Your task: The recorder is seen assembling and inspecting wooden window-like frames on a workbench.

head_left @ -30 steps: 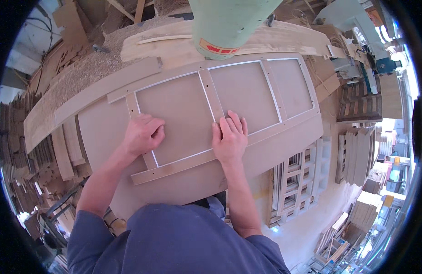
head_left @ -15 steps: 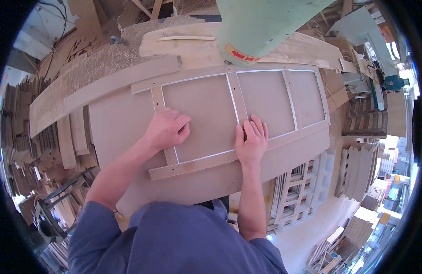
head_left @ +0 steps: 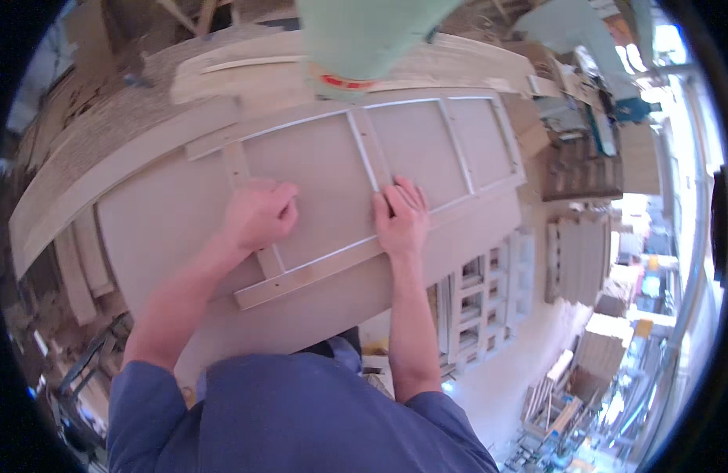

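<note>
A ladder-like wooden frame with white inner edges lies slantwise on a broad flat board. Over the frame's left crosspiece my left hand is closed like a fist; anything inside it is hidden. My right hand bends over the near end of the middle crosspiece, where it meets the near long rail. Its thumb is to the left of that crosspiece and its fingers curl over the wood, gripping the frame. Small dark holes dot the frame's members.
A wide pale-green pipe comes down beyond the frame. Along the far side lie a long plank and heaped sawdust. White slatted frames stand below on the right. Stacked boards are farther right.
The view has swung, so frame, board and pipe sit farther left in the picture. Both hands stay at about the same crosspieces; the left hand is slightly blurred.
</note>
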Demonstrator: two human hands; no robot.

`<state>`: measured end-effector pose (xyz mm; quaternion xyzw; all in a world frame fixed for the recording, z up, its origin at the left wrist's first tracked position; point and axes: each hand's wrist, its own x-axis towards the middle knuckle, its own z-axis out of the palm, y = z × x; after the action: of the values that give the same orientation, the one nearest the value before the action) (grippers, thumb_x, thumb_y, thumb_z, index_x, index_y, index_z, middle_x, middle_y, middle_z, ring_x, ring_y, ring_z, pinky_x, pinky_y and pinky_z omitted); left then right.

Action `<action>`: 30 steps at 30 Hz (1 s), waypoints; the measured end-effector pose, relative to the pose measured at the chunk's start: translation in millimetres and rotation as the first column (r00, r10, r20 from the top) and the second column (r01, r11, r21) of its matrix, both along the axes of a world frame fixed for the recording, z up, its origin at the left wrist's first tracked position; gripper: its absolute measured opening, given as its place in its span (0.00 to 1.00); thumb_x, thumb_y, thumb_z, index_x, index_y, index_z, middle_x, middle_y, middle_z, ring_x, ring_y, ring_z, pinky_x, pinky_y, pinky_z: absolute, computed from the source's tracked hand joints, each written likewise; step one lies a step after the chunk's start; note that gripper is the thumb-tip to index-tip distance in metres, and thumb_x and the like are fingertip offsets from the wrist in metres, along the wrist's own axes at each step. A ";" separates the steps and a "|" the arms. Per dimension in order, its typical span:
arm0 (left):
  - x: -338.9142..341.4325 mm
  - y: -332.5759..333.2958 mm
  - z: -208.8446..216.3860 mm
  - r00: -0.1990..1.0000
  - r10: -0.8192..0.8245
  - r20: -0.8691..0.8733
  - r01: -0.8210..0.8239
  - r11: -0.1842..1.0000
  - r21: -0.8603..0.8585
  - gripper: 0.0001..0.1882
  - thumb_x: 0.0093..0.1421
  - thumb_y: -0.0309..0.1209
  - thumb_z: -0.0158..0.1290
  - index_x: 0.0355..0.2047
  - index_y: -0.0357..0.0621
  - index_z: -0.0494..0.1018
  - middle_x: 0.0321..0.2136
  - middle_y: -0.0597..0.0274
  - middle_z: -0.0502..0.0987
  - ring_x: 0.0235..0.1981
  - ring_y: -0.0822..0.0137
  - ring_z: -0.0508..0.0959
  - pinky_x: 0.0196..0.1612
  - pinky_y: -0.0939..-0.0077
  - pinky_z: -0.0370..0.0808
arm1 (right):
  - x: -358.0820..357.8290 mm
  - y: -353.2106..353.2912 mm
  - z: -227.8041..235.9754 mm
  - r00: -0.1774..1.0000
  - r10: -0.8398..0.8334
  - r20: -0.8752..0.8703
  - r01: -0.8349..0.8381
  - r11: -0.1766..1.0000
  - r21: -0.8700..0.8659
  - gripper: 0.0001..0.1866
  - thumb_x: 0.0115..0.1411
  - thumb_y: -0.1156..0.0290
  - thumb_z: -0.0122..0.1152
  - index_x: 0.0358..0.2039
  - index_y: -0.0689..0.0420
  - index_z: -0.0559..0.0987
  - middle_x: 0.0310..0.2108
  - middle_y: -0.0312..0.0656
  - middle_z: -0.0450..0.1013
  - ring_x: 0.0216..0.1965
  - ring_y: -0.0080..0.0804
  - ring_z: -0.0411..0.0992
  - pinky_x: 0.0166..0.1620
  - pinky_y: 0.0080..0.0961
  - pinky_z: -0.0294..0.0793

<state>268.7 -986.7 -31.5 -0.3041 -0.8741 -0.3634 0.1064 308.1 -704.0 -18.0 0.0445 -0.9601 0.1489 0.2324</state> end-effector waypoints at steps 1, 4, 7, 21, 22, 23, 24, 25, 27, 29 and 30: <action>1.5 -3.5 0.7 0.999 0.041 -0.021 -0.041 0.999 0.000 0.02 0.54 0.26 0.56 0.29 0.45 0.74 0.20 0.54 0.75 0.25 0.50 0.77 0.33 0.54 0.75 | -1.8 -5.1 -2.1 1.000 0.008 -0.003 -0.008 0.999 -0.035 0.06 0.61 0.68 0.66 0.34 0.57 0.81 0.35 0.41 0.80 0.56 0.41 0.76 0.63 0.50 0.68; 2.1 -5.0 6.5 0.998 0.056 -0.041 -0.056 0.998 -0.005 0.03 0.54 0.26 0.56 0.27 0.44 0.73 0.19 0.54 0.74 0.24 0.50 0.76 0.31 0.54 0.73 | 2.0 -11.2 4.7 1.000 -0.015 -0.005 0.015 0.997 -0.071 0.07 0.60 0.69 0.67 0.32 0.58 0.81 0.34 0.40 0.80 0.56 0.41 0.76 0.63 0.50 0.68; 1.0 -2.1 6.1 0.998 0.044 -0.053 -0.044 0.999 -0.015 0.04 0.54 0.26 0.57 0.26 0.44 0.72 0.19 0.54 0.73 0.23 0.50 0.75 0.31 0.53 0.73 | 5.4 -10.5 6.3 0.999 -0.047 -0.018 0.045 0.996 -0.082 0.08 0.59 0.69 0.69 0.30 0.60 0.81 0.34 0.40 0.80 0.56 0.41 0.77 0.64 0.49 0.68; -8.2 6.6 -4.3 0.999 0.039 -0.005 -0.040 0.999 -0.030 0.07 0.55 0.30 0.56 0.24 0.42 0.70 0.20 0.50 0.75 0.25 0.45 0.76 0.33 0.49 0.73 | -3.4 4.4 -4.5 0.999 -0.051 -0.002 0.050 0.995 -0.083 0.08 0.60 0.67 0.67 0.29 0.57 0.82 0.33 0.39 0.80 0.55 0.38 0.77 0.64 0.49 0.68; -7.3 5.2 -3.0 0.999 0.043 0.012 -0.042 0.998 -0.057 0.07 0.55 0.31 0.55 0.25 0.42 0.71 0.20 0.50 0.75 0.26 0.45 0.76 0.34 0.49 0.73 | -3.9 4.0 -5.7 0.999 -0.046 0.000 0.046 0.996 -0.079 0.08 0.60 0.67 0.67 0.29 0.57 0.82 0.34 0.40 0.80 0.55 0.39 0.77 0.63 0.48 0.68; -6.5 4.1 -1.6 0.998 0.048 0.030 -0.045 0.995 -0.084 0.08 0.55 0.32 0.55 0.25 0.42 0.71 0.20 0.50 0.75 0.26 0.44 0.76 0.35 0.49 0.74 | -4.6 3.9 -6.6 0.999 -0.040 0.002 0.040 0.996 -0.076 0.08 0.60 0.67 0.67 0.29 0.57 0.81 0.35 0.40 0.81 0.55 0.39 0.77 0.63 0.48 0.68; -6.7 5.3 -1.4 0.998 0.057 0.030 -0.054 0.995 -0.089 0.08 0.55 0.32 0.55 0.25 0.42 0.71 0.20 0.50 0.75 0.26 0.44 0.76 0.35 0.49 0.74 | -5.3 5.4 -6.1 1.000 -0.031 0.003 0.031 0.996 -0.081 0.08 0.60 0.67 0.67 0.29 0.57 0.81 0.35 0.40 0.81 0.55 0.39 0.77 0.63 0.48 0.68; -7.2 7.7 -3.4 0.999 0.038 0.022 -0.037 0.998 -0.057 0.08 0.56 0.32 0.55 0.25 0.41 0.72 0.20 0.50 0.75 0.27 0.45 0.77 0.35 0.49 0.74 | -4.0 7.7 -6.7 0.999 -0.042 0.007 0.042 0.997 -0.063 0.08 0.60 0.67 0.67 0.28 0.58 0.81 0.35 0.42 0.81 0.54 0.40 0.77 0.62 0.47 0.69; -6.9 4.7 -2.6 0.999 0.039 0.017 -0.038 0.999 -0.039 0.08 0.56 0.33 0.54 0.26 0.41 0.72 0.21 0.50 0.76 0.28 0.45 0.78 0.36 0.49 0.74 | -3.1 5.3 -5.6 0.999 -0.033 0.018 0.034 0.998 -0.058 0.09 0.60 0.67 0.68 0.28 0.58 0.81 0.36 0.43 0.81 0.54 0.41 0.78 0.62 0.47 0.69; -6.9 6.9 0.2 1.000 0.000 0.021 0.000 1.000 -0.019 0.05 0.55 0.29 0.55 0.26 0.42 0.72 0.23 0.51 0.76 0.29 0.46 0.78 0.35 0.51 0.74 | -0.5 7.4 -0.8 0.999 -0.032 0.026 0.034 0.997 -0.073 0.08 0.60 0.68 0.68 0.30 0.59 0.82 0.37 0.47 0.81 0.55 0.45 0.77 0.63 0.48 0.68; -6.8 5.8 0.4 1.000 0.013 0.027 -0.013 1.000 -0.024 0.05 0.55 0.29 0.55 0.26 0.42 0.72 0.23 0.51 0.76 0.29 0.46 0.78 0.35 0.51 0.74 | -0.1 7.0 -0.3 0.999 -0.019 0.032 0.021 0.997 -0.078 0.08 0.60 0.68 0.68 0.30 0.59 0.82 0.37 0.47 0.81 0.55 0.45 0.77 0.63 0.48 0.68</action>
<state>261.9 -980.9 -31.0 -0.2948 -0.8817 -0.3563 0.0933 308.0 -697.0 -18.3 0.0236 -0.9574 0.1848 0.2205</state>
